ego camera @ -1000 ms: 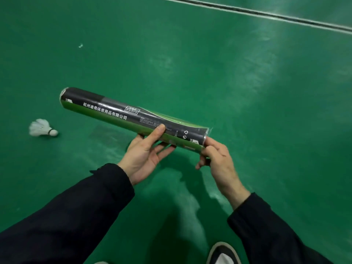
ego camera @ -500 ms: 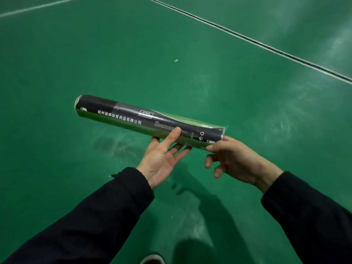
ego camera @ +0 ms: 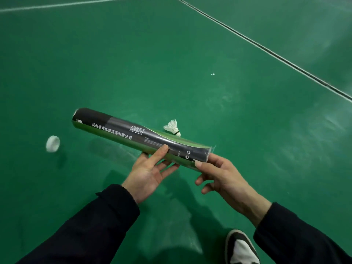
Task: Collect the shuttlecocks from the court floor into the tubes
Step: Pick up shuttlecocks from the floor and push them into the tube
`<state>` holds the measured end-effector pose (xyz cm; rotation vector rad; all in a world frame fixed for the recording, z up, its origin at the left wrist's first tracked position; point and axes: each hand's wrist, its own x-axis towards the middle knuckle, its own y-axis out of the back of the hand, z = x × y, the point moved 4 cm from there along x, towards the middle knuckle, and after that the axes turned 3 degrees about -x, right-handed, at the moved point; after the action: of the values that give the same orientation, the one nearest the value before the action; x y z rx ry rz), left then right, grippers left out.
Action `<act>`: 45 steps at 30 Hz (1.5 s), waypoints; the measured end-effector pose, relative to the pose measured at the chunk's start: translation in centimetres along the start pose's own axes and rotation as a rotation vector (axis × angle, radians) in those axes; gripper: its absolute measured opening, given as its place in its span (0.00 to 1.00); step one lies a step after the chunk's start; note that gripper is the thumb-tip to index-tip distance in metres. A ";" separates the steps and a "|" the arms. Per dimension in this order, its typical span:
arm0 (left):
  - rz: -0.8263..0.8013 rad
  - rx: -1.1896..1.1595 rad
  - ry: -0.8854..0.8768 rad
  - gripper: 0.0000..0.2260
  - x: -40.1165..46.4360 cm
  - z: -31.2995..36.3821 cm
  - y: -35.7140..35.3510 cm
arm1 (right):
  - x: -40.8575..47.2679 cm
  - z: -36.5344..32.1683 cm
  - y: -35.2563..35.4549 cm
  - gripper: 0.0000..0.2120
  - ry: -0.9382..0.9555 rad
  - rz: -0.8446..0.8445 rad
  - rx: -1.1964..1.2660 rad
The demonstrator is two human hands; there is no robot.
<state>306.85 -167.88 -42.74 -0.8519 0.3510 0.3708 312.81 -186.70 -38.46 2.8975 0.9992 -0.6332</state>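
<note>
Lying far left on the green court floor (ego camera: 133,54): white cap (ego camera: 52,143). Cradling the tube (ego camera: 141,138) mid-length, thumb over: left hand (ego camera: 150,174). Lying just beyond the tube: shuttlecock (ego camera: 172,127). Pinching the tube's near end: right hand (ego camera: 222,178).

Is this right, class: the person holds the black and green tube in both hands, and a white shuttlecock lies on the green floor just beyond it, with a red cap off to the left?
Not quite. The head view shows the cap is white, not red. The rest holds: the left hand and right hand hold the tube, and the shuttlecock lies just beyond it on the green floor.
</note>
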 end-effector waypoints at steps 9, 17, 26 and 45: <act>0.247 -0.034 -0.068 0.25 1.5 -1.2 4.3 | 7.3 4.0 -0.7 0.13 -0.054 -0.063 -0.100; 0.338 -0.058 -0.122 0.24 6.6 -1.6 3.4 | 12.6 5.9 3.5 0.15 0.001 0.067 -0.039; 0.405 -0.159 -0.125 0.29 5.2 0.5 6.9 | 28.1 3.2 4.5 0.34 0.424 0.082 -1.147; 0.406 -0.223 -0.160 0.11 1.7 0.8 4.7 | 11.2 3.6 -0.9 0.11 0.465 0.022 -0.343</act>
<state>306.34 -164.14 -46.14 -0.9608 0.3371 0.8632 318.96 -179.94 -45.86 2.7813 0.9850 0.2151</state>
